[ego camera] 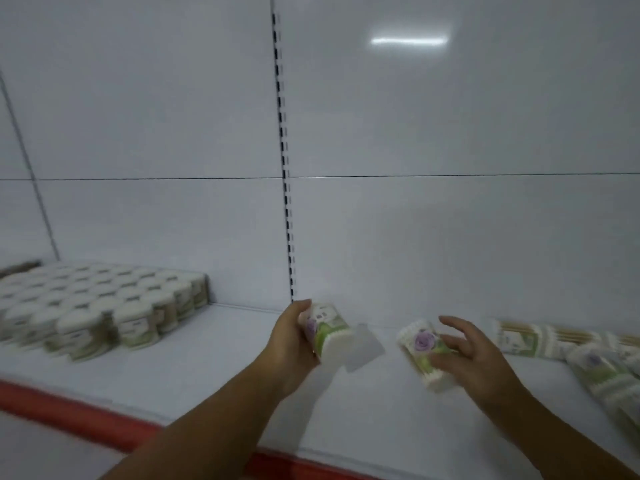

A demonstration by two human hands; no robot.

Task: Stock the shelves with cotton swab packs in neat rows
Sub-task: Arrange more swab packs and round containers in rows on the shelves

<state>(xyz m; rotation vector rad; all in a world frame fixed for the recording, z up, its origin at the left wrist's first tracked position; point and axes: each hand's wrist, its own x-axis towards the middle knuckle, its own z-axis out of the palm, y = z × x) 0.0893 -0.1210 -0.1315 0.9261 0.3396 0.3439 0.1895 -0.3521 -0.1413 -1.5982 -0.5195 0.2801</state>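
White shelf [207,375], red front strip [69,410]. Left grip [291,341] clenched round one cotton swab pack [327,336], held tilted just above the shelf, near the slotted upright [287,220]. Right grip [478,358] released, fingers spread over a second pack [420,353] lying on its side on the shelf; contact unclear, frame blurred. Stocked block [104,306] of upright packs in neat rows at far left, against the back panel. Loose packs [554,337] lie flat at far right.
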